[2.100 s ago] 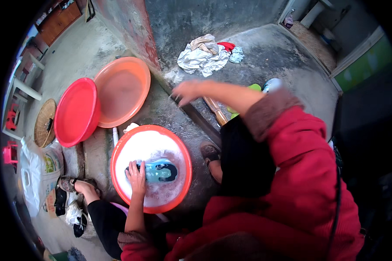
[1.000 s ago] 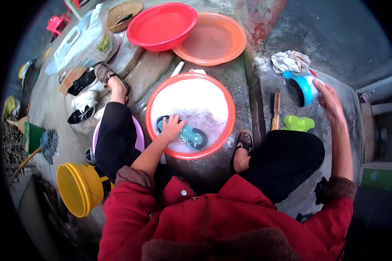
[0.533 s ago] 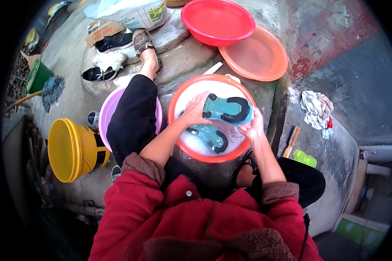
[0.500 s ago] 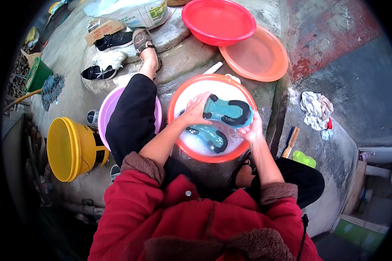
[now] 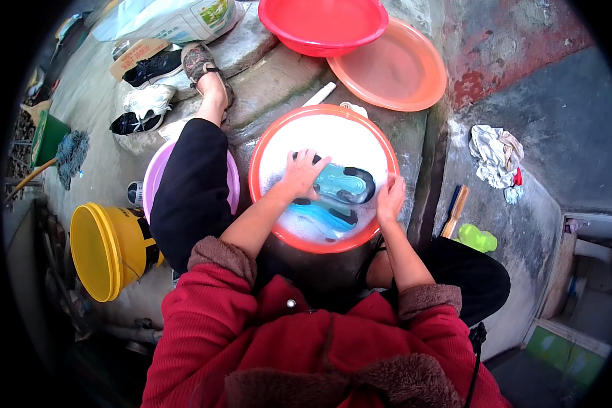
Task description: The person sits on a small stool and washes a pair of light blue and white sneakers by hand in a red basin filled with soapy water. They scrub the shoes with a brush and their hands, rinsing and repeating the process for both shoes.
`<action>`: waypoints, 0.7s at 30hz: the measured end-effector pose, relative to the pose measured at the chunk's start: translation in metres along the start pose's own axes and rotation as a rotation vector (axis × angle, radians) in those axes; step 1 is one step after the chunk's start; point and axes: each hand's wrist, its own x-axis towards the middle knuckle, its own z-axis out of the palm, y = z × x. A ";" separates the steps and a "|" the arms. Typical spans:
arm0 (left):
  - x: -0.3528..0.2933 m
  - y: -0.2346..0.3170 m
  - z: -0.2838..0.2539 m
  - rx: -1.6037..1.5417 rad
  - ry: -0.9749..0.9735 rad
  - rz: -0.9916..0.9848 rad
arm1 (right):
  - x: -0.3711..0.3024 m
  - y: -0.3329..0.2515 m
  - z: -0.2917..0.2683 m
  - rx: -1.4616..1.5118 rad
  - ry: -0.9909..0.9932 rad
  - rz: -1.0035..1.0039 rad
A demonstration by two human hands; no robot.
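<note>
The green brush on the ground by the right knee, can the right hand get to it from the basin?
Probably yes. The right hand rests on the orange basin's rim, and the green brush lies uncovered on the concrete beside the right knee, nothing between them.

Two shoes lie in the basin between the person's knees, one behind the other. The left hand rests on the far shoe; the right hand is at the basin's right rim. Two more basins sit behind it, a bucket far left, rags right.
</note>
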 end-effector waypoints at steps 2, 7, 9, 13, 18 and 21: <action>0.003 -0.004 0.005 0.002 -0.018 -0.061 | 0.005 -0.044 -0.019 0.135 -0.017 -0.270; 0.013 -0.013 0.018 0.034 0.023 0.028 | 0.000 -0.086 -0.011 -0.325 -0.515 -0.526; 0.011 -0.015 0.021 0.021 0.125 0.125 | -0.003 -0.085 -0.002 -0.380 -0.525 -0.564; 0.001 -0.001 0.015 -0.013 0.253 -0.022 | 0.003 -0.090 0.020 -0.350 -0.390 -0.591; -0.021 0.048 0.045 -0.162 0.416 -0.858 | -0.003 -0.105 0.017 -0.567 -0.503 -0.336; -0.030 0.070 0.039 -0.386 0.403 -1.282 | -0.001 -0.094 0.009 -0.553 -0.474 -0.247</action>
